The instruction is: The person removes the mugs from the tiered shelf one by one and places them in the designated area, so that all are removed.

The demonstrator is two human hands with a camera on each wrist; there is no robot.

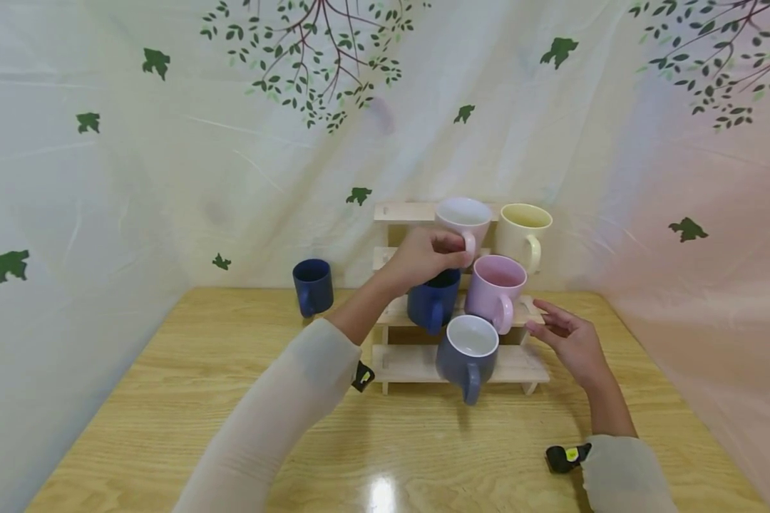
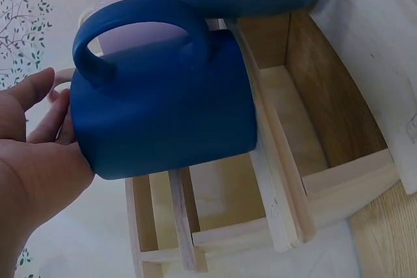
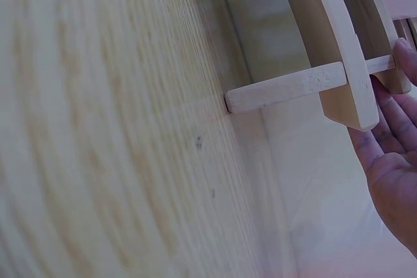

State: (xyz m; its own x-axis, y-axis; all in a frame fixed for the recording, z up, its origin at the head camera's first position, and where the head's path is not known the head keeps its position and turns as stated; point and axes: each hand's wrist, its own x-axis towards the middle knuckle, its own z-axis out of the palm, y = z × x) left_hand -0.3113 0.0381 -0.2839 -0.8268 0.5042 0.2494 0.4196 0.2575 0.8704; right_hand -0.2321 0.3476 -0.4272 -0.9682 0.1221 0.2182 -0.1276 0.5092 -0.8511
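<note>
My left hand [image 1: 426, 256] pinches the handle of a pale pink mug [image 1: 460, 211] with a white inside, at the top tier of a stepped wooden rack [image 1: 401, 363]. In the left wrist view, a dark blue mug [image 2: 163, 109] stands in front of the left hand [image 2: 32, 161] and hides much of the pale mug. At the rack's right end, my right hand [image 1: 571, 345] holds the end of the second tier from the bottom, thumb in front and fingers behind. The right wrist view shows the right hand [image 3: 397, 161] at that board end [image 3: 397, 83].
A yellow mug [image 1: 520, 239] stands right of the pale one. Lower down are a pink mug [image 1: 490, 292] and a grey-blue mug [image 1: 465, 360]. Another dark blue mug [image 1: 317, 288] is on the wooden table [image 1: 244, 370], left of the rack. Leaf-printed cloth [image 1: 263, 178] hangs behind.
</note>
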